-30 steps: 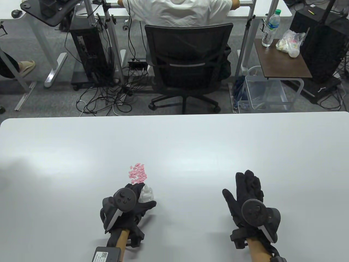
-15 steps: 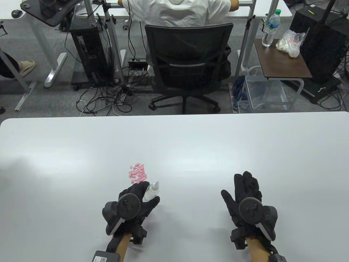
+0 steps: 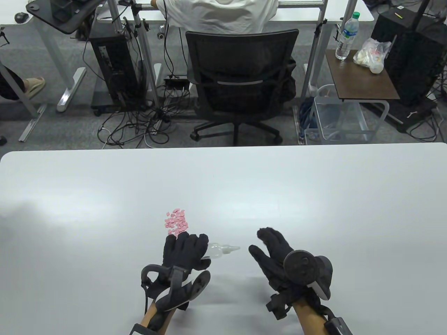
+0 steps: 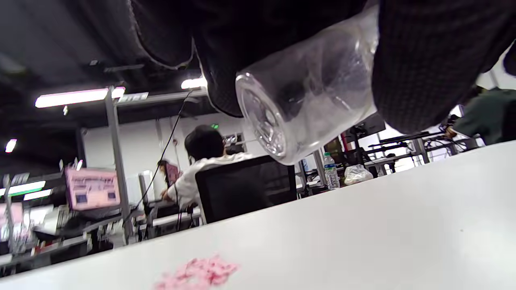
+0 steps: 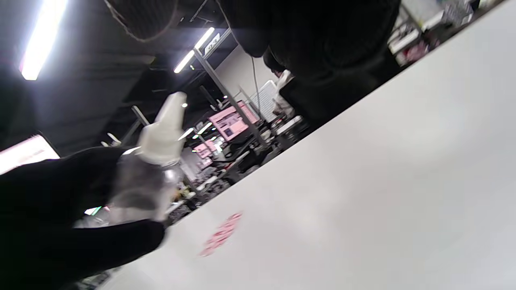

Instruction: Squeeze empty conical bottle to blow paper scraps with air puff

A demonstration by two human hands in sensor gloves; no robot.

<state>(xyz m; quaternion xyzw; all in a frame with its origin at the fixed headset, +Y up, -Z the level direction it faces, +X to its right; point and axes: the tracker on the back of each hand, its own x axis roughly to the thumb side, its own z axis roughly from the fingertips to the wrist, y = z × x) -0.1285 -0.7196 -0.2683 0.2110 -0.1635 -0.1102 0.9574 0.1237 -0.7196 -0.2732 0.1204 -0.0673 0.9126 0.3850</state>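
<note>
The clear plastic conical bottle (image 3: 218, 250) is gripped by the left hand (image 3: 185, 249), nozzle turned toward the open right hand (image 3: 270, 249) at lower centre, seemingly for handover; the pink paper scraps (image 3: 176, 222) lie above.

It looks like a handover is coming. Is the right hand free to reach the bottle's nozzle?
Probably yes. The left hand holds the bottle by its body, nozzle pointing toward the open right hand, with only bare table between them.

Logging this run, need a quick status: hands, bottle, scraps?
Left hand grips the conical bottle, nozzle toward the right hand, not the paper scraps. Right hand open, near the nozzle, apart. Scraps piled, nothing in the way.
</note>
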